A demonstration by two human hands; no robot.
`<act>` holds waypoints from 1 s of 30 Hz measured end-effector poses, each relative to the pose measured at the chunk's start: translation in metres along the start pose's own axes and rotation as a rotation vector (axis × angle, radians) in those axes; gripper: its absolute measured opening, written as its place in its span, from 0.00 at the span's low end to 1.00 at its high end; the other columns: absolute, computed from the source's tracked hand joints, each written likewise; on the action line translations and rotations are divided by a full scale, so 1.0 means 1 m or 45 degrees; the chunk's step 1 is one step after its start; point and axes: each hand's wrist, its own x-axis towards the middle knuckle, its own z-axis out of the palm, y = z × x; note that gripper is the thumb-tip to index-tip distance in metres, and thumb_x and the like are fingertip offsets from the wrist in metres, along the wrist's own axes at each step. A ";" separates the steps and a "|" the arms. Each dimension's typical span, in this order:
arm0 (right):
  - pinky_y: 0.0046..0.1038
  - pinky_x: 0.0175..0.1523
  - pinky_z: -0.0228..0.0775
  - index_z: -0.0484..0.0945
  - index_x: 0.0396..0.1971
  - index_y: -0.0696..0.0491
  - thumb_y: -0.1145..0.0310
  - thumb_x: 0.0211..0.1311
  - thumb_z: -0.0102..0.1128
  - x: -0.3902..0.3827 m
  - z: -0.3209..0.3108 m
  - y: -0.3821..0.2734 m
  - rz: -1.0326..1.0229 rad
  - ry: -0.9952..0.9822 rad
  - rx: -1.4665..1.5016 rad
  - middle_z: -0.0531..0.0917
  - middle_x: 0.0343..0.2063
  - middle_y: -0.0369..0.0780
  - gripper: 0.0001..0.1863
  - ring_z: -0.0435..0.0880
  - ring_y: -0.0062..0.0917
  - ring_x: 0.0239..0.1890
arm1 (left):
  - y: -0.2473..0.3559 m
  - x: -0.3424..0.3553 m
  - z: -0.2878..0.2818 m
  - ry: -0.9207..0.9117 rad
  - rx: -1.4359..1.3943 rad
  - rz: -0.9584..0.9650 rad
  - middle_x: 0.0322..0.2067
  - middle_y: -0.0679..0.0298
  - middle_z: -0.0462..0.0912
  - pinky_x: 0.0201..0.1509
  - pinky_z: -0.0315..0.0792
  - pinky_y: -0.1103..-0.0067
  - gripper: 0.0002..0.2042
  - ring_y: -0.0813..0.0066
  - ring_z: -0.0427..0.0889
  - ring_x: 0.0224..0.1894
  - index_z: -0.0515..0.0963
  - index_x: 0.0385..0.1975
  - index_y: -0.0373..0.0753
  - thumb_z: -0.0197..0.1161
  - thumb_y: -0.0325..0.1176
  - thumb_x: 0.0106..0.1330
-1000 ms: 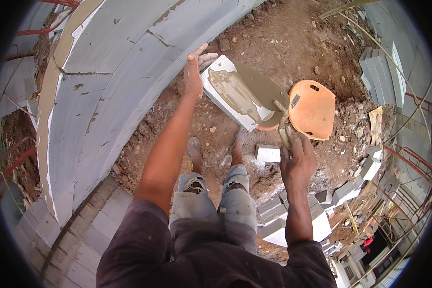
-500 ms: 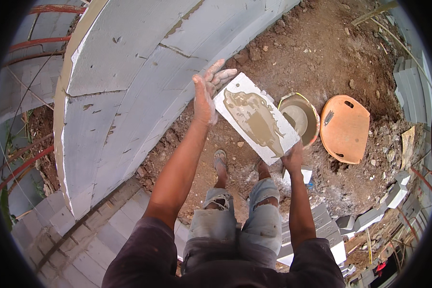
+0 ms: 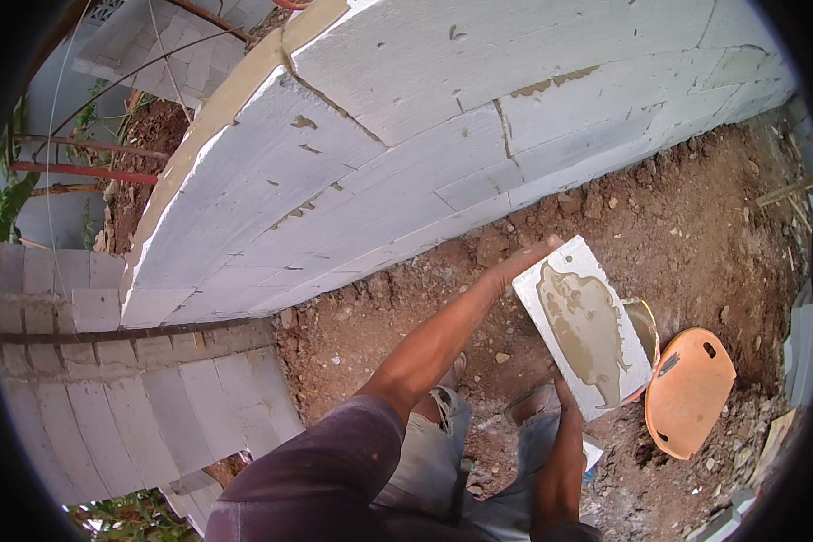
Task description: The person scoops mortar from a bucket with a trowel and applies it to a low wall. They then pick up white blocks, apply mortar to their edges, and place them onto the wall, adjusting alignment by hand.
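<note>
One smeared block (image 3: pixel 590 329) is held by the right hand (image 3: pixel 566 397), partly hiding the bucket (image 3: pixel 643 325). The left hand (image 3: pixel 535 256), spread before, is tucked at its end, grip hidden; steadier work seems allowed.

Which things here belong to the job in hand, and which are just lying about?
Likely the job:
smeared block, at both hands
left hand, at its upper end
right hand, mostly hidden
bucket, partly behind the block
wall, mortar along its top

Seemingly lying about:
orange panel, beside the bucket
wood scrap, lower right
</note>
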 end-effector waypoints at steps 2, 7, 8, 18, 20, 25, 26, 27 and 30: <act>0.41 0.65 0.66 0.69 0.61 0.62 0.59 0.46 0.77 -0.016 -0.018 -0.016 -0.045 -0.022 0.128 0.77 0.56 0.51 0.43 0.76 0.46 0.59 | -0.008 -0.040 -0.008 0.047 -0.174 0.027 0.63 0.58 0.74 0.66 0.70 0.70 0.41 0.68 0.74 0.63 0.69 0.67 0.39 0.47 0.70 0.69; 0.41 0.64 0.67 0.72 0.58 0.62 0.58 0.46 0.78 -0.097 -0.111 -0.122 -0.172 -0.156 0.415 0.79 0.53 0.51 0.40 0.77 0.45 0.57 | 0.024 -0.169 -0.007 0.024 -0.452 0.239 0.65 0.56 0.71 0.69 0.68 0.67 0.43 0.65 0.72 0.66 0.64 0.70 0.40 0.43 0.72 0.69; 0.41 0.64 0.67 0.72 0.58 0.62 0.57 0.46 0.78 -0.119 -0.132 -0.154 -0.212 -0.184 0.453 0.79 0.53 0.50 0.40 0.77 0.45 0.57 | 0.043 -0.203 -0.004 0.062 -0.495 0.308 0.66 0.56 0.71 0.69 0.68 0.67 0.43 0.64 0.72 0.67 0.63 0.70 0.40 0.42 0.72 0.69; 0.44 0.65 0.66 0.72 0.61 0.59 0.48 0.50 0.76 -0.322 -0.351 -0.416 -1.065 0.204 0.998 0.78 0.56 0.45 0.43 0.77 0.42 0.57 | 0.334 -0.606 0.075 0.467 0.285 1.478 0.75 0.51 0.52 0.76 0.53 0.56 0.62 0.55 0.50 0.77 0.48 0.77 0.41 0.50 0.85 0.50; 0.45 0.65 0.65 0.68 0.63 0.59 0.45 0.49 0.77 -0.310 -0.362 -0.443 -1.288 0.252 1.345 0.75 0.60 0.44 0.48 0.76 0.41 0.58 | 0.268 -0.631 0.068 0.636 0.597 1.331 0.74 0.49 0.53 0.77 0.51 0.57 0.64 0.54 0.50 0.77 0.47 0.77 0.40 0.58 0.82 0.47; 0.44 0.62 0.67 0.58 0.67 0.58 0.44 0.40 0.81 -0.318 -0.396 -0.521 -1.045 0.015 1.970 0.69 0.59 0.46 0.58 0.72 0.37 0.58 | 0.225 -0.675 0.096 0.872 0.156 1.351 0.71 0.46 0.58 0.76 0.52 0.58 0.64 0.52 0.55 0.75 0.50 0.76 0.37 0.73 0.71 0.45; 0.44 0.62 0.67 0.58 0.68 0.58 0.46 0.40 0.80 -0.326 -0.401 -0.531 -1.191 0.050 1.765 0.69 0.59 0.46 0.58 0.71 0.37 0.58 | 0.222 -0.681 0.090 0.827 0.084 1.403 0.70 0.46 0.59 0.75 0.53 0.58 0.62 0.52 0.57 0.74 0.51 0.75 0.36 0.74 0.69 0.45; 0.44 0.62 0.66 0.57 0.68 0.58 0.47 0.41 0.80 -0.335 -0.406 -0.550 -1.352 0.100 1.583 0.68 0.60 0.46 0.58 0.71 0.38 0.58 | 0.228 -0.693 0.079 0.772 0.059 1.453 0.69 0.46 0.61 0.75 0.54 0.58 0.61 0.52 0.58 0.73 0.52 0.75 0.35 0.75 0.66 0.46; 0.45 0.64 0.63 0.56 0.69 0.60 0.50 0.41 0.78 -0.390 -0.414 -0.603 -1.872 0.210 0.852 0.67 0.60 0.48 0.58 0.69 0.39 0.59 | 0.241 -0.733 0.079 0.856 0.095 1.524 0.66 0.46 0.65 0.74 0.57 0.58 0.60 0.53 0.63 0.71 0.54 0.73 0.33 0.73 0.68 0.48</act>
